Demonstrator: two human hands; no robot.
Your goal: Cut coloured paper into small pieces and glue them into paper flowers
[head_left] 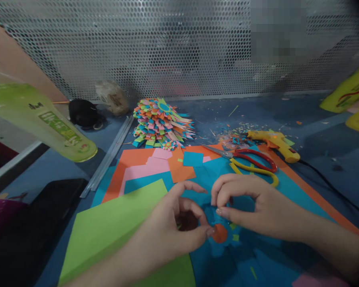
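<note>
My left hand (187, 223) pinches the edge of a small round orange paper disc (219, 234) between thumb and fingertip, with its index finger raised. Close by on the right, my right hand (251, 203) has thumb and fingers drawn together; anything between them is too small to make out. Both hands are over blue paper sheets (227, 265). Under my left forearm lies a large light-green sheet (107, 227). Scissors (242, 157) with red and yellow handles rest slightly open beyond my right hand.
A many-coloured paper-strip craft (161, 123) stands at the back. Paper scraps (236, 133) lie by a yellow glue gun (275, 143), its black cord trailing right. Clear glue sticks (109, 155), a green-liquid bottle (44, 115) and a black phone-like slab (54, 223) occupy the left.
</note>
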